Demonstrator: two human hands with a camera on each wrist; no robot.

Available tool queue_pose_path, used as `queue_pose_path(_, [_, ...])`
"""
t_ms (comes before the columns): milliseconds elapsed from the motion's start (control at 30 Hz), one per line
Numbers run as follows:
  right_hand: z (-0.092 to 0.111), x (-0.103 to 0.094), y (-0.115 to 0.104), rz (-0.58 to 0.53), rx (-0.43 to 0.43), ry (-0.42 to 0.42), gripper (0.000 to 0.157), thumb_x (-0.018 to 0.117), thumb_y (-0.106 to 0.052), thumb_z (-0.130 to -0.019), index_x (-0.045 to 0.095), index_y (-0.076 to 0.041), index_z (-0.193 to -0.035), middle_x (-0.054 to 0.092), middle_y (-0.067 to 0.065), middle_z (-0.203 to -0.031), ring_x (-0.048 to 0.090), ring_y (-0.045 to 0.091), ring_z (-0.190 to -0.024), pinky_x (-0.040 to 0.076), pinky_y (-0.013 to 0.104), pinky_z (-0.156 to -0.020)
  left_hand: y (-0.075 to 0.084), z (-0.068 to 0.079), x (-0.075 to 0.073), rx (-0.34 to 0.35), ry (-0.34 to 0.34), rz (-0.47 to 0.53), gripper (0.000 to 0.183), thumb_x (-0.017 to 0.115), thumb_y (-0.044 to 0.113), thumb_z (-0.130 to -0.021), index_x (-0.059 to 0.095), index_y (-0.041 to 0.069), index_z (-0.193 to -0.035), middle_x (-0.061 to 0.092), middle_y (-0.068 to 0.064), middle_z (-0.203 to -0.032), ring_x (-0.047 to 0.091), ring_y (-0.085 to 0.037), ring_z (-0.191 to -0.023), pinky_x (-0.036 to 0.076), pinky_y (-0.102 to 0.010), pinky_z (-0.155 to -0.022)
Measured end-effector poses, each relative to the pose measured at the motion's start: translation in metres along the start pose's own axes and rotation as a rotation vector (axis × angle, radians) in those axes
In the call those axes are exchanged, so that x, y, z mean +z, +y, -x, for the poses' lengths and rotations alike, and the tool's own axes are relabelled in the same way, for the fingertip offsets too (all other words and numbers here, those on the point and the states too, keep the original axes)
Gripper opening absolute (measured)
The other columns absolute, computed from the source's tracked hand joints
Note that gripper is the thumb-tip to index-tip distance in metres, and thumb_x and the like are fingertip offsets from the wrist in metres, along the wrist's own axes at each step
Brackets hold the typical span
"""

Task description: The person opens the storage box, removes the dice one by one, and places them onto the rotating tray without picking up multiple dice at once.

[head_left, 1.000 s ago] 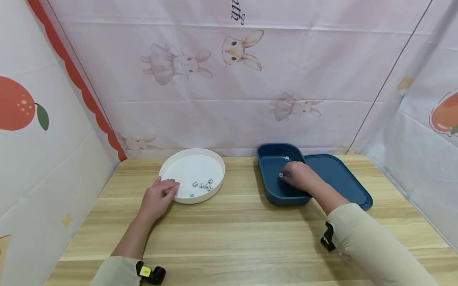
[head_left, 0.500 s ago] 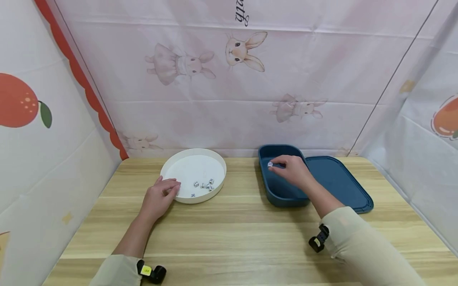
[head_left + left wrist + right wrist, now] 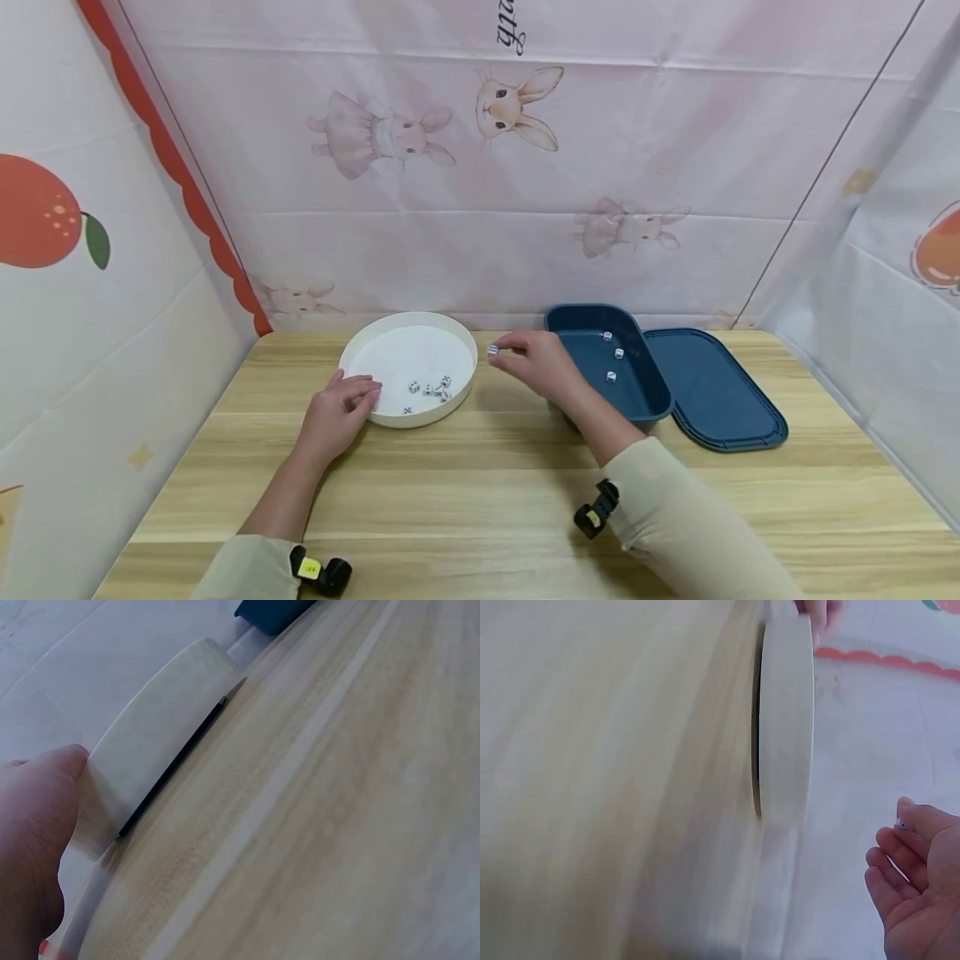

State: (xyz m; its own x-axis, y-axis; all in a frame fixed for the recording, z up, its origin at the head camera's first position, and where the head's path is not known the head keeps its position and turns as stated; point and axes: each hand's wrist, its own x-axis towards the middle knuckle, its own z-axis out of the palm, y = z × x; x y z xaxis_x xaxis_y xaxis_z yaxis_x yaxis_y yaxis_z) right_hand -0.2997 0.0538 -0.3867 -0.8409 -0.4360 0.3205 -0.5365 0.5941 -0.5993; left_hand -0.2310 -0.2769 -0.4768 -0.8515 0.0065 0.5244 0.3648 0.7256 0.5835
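My right hand [image 3: 542, 365] pinches a small white die [image 3: 492, 351] between thumb and fingertips. It is in the air between the blue box and the round white tray [image 3: 408, 323]. In the right wrist view only a sliver of the die [image 3: 901, 823] shows at the fingertips. My left hand [image 3: 336, 417] grips the tray's near left rim, its thumb over the edge in the left wrist view. Several dice [image 3: 428, 389] lie in the tray's near right part. Inside the blue box [image 3: 660, 402] sit three more dice [image 3: 618, 353], apart from each other.
A blue lid [image 3: 731, 392] lies flat against the box's right side. The wooden table [image 3: 465, 500] meets a printed cloth wall [image 3: 480, 258] behind the tray and box. More printed cloth hangs at left and right.
My right hand has lifted a die out of the blue box and carried it left toward the tray, uncovering the dice left in the box. My left hand has stayed on the rim.
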Motion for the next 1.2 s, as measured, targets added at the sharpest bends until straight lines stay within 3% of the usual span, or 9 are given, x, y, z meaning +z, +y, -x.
queue_pose_path(333, [-0.006,0.062,-0.021,-0.116,0.019,-0.064,0.023,0.074,-0.024,-0.088,0.077,-0.011,-0.106,0.074,0.005,-0.107,0.067,0.024,-0.104,0.057,0.039,-0.092,-0.001,0.002,0.001,0.0,0.006,0.002,0.013,0.071,0.012,-0.09,0.077,0.005,-0.099,0.076,-0.009,-0.101,0.068,-0.028,-0.11,0.028,-0.05,-0.12])
queue_pose_path(800, [-0.007,0.089,-0.036,-0.145,0.051,-0.025,0.022,0.074,-0.024,-0.087,0.078,-0.009,-0.103,0.074,0.004,-0.108,0.067,0.02,-0.108,0.055,0.039,-0.096,0.004,-0.001,-0.001,0.013,0.001,-0.003,0.013,0.071,0.01,-0.09,0.077,0.004,-0.1,0.076,-0.01,-0.102,0.068,-0.03,-0.11,0.028,-0.052,-0.12])
queue_pose_path(967, [-0.005,0.091,-0.037,-0.078,0.04,-0.065,0.021,0.074,-0.024,-0.087,0.078,-0.009,-0.102,0.075,0.004,-0.106,0.068,0.018,-0.106,0.055,0.035,-0.095,0.003,-0.001,0.001,0.019,0.002,0.003,0.013,0.071,0.011,-0.09,0.077,0.004,-0.099,0.076,-0.009,-0.102,0.068,-0.03,-0.11,0.028,-0.051,-0.12])
queue_pose_path(1200, [-0.004,0.097,-0.041,0.151,-0.084,-0.089,0.019,0.073,-0.025,-0.089,0.078,-0.011,-0.101,0.075,0.001,-0.102,0.069,0.016,-0.1,0.056,0.032,-0.089,0.002,-0.001,0.001,0.018,0.009,-0.006,0.012,0.071,0.01,-0.09,0.077,0.005,-0.099,0.076,-0.009,-0.101,0.068,-0.029,-0.11,0.028,-0.051,-0.12])
